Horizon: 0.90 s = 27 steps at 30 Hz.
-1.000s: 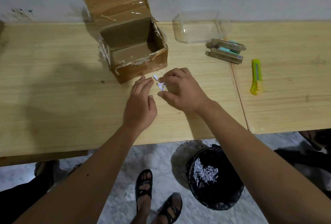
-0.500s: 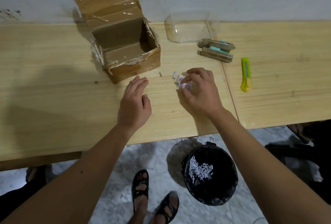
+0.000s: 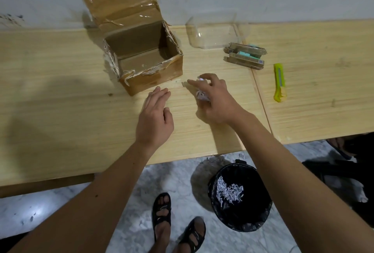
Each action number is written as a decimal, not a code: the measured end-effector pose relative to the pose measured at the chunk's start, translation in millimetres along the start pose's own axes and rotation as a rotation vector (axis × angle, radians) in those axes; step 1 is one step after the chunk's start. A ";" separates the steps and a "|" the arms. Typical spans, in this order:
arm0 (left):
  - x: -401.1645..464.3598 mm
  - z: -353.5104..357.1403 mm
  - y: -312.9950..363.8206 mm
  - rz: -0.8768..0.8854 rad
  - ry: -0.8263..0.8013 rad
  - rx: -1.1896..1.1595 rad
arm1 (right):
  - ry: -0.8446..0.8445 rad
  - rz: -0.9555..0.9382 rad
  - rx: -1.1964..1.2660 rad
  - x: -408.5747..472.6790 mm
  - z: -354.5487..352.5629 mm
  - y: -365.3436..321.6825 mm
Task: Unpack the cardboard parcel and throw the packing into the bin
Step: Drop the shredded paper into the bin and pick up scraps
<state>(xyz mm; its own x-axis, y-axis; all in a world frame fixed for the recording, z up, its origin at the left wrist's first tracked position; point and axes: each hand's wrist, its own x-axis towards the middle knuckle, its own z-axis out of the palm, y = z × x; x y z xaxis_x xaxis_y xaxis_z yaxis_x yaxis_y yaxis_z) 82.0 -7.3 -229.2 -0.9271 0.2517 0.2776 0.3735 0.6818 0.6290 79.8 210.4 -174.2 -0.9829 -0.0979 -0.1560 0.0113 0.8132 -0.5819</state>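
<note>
The right hand [image 3: 217, 101] holds a small wad of white shredded paper [image 3: 202, 96] in curled fingers, forefinger stretched out. The left hand [image 3: 154, 118] lies flat, fingers straight, on the wooden table [image 3: 60, 99]. The torn cardboard box [image 3: 141, 58] stands open just beyond. More shreds lie in the round black bin [image 3: 240, 198] below.

Our left hand [image 3: 154, 120] lies flat with straight fingers just before the cardboard box [image 3: 145, 64]; our right hand [image 3: 214, 99], beside it, curls around shredded paper [image 3: 202, 96], forefinger extended boxward.
</note>
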 end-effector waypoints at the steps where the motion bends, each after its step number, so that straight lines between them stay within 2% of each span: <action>1: 0.0 -0.3 0.1 -0.008 -0.008 -0.003 | -0.018 -0.003 -0.026 3.7 -2.3 -0.1; 5: 1.0 -2.3 0.3 -0.032 -0.029 -0.015 | 0.036 -0.087 -0.081 16.3 -4.0 4.6; 17: 0.8 -0.8 -0.6 0.010 0.001 -0.003 | 0.174 -0.125 -0.020 -10.2 2.6 14.9; 22: -0.7 2.3 -4.1 0.038 0.011 0.015 | 0.178 -0.060 0.016 -41.6 3.4 22.6; 27: 5.3 5.9 11.4 0.022 -0.119 0.030 | 0.241 0.070 0.133 -102.9 -0.2 46.7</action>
<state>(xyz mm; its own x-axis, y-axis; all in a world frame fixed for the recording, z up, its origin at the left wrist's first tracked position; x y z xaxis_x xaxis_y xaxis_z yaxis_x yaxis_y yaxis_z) 81.2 5.9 -224.8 -0.9166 0.3452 0.2016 0.3941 0.6953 0.6010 181.4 258.6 -185.1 -0.9940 0.1083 -0.0148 0.0895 0.7290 -0.6787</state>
